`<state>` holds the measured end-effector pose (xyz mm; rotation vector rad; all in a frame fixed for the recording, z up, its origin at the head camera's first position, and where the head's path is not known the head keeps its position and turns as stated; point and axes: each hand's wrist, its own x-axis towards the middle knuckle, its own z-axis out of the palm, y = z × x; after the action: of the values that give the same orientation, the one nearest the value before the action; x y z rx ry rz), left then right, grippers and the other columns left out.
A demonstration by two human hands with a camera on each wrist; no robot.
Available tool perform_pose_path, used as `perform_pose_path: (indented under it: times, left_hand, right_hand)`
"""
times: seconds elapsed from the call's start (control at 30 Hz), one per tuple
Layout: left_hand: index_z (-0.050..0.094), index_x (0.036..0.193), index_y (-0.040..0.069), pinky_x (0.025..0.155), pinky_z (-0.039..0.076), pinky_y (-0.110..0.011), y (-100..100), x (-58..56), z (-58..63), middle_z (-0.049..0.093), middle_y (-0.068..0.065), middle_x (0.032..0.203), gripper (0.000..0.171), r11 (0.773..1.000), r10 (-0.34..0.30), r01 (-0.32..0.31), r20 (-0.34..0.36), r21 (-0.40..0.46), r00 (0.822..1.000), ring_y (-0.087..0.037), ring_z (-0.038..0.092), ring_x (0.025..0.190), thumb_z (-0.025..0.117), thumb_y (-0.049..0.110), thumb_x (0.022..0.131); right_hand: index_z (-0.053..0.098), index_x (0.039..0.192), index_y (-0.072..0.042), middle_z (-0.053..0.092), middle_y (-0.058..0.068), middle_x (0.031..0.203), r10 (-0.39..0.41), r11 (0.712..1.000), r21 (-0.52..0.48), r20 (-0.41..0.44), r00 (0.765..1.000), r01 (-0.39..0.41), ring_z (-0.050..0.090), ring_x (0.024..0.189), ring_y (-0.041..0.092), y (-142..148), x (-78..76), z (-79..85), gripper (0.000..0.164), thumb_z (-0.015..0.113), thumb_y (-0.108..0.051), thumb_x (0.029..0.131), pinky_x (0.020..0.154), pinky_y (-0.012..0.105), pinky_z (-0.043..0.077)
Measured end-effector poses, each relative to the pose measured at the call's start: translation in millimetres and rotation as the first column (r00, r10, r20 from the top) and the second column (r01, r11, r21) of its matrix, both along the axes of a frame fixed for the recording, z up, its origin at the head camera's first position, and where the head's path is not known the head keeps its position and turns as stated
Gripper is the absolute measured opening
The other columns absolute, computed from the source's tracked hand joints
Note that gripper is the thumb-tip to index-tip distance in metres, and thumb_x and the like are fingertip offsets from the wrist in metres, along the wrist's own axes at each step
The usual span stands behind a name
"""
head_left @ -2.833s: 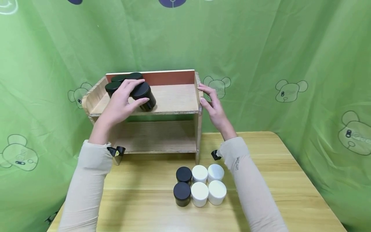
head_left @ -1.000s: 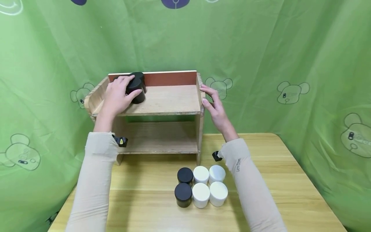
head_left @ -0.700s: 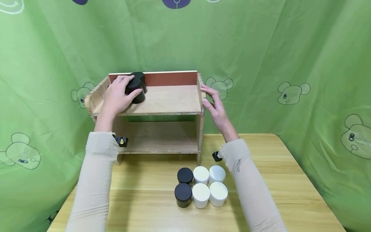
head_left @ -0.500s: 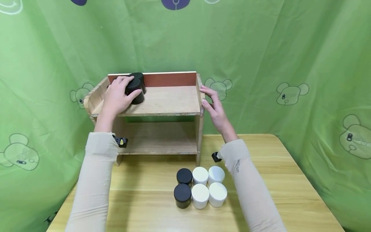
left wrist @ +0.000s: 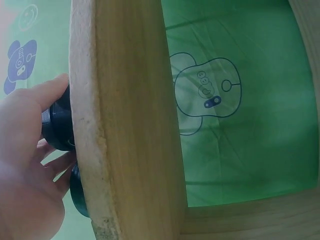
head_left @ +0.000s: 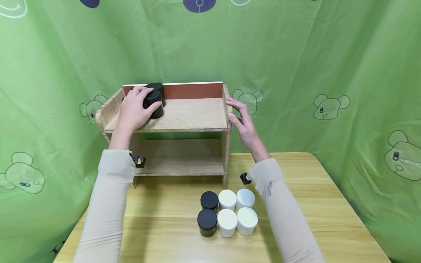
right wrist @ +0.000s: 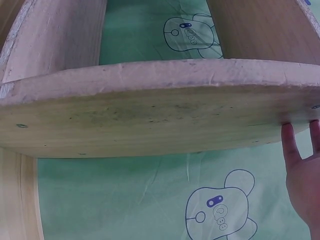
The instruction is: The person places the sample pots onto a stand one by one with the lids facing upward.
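On the upper level of a wooden shelf (head_left: 194,113), toward its left end, my left hand (head_left: 133,107) holds a black lidded jar (head_left: 157,110) between thumb and fingers. The jar stands upright, just in front of another black jar (head_left: 156,86) by the red back panel. My hand hides most of what lies to their left. The left wrist view shows the thumb against the held jar (left wrist: 60,125), with a second dark jar (left wrist: 78,192) below it. At the shelf's other end, my right hand (head_left: 245,126) touches the outside of the side panel (right wrist: 165,117) with its fingertips.
Two black jars (head_left: 207,223) and several white jars (head_left: 227,221) stand in two rows on the wooden table (head_left: 171,237), in front of the shelf. The shelf's lower board (head_left: 179,157) is bare. A green curtain (head_left: 279,54) hangs behind and at both sides.
Since the earliest frame, my left hand has moved the black jar from tilted at the shelf's front edge back and left, to upright. It barely moves in the last second. The right hand stays put.
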<state>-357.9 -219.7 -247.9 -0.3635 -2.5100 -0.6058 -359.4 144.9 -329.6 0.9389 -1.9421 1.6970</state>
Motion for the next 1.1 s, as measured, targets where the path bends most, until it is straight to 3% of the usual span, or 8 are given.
perform_pose_path:
  times: [1.1]
  left_hand:
    - [0.051, 0.152, 0.011, 0.117, 0.033, -0.06, -3.6, -5.7, -8.7, 0.051, -0.02, 0.151, 0.065, 1.0, -0.003, 0.004, -0.061, 0.011, 0.998, -0.043, 0.046, 0.137, 0.069, 0.043, 0.098]
  right_hand:
    - [0.045, 0.15, -0.007, 0.036, 0.002, 0.166, -0.006, 1.0, 0.006, 0.005, 1.0, 0.006, 0.029, 0.154, 0.02, -0.5, -1.6, -1.7, 0.044, 0.05, -0.014, 0.106, 0.121, 0.06, 0.033]
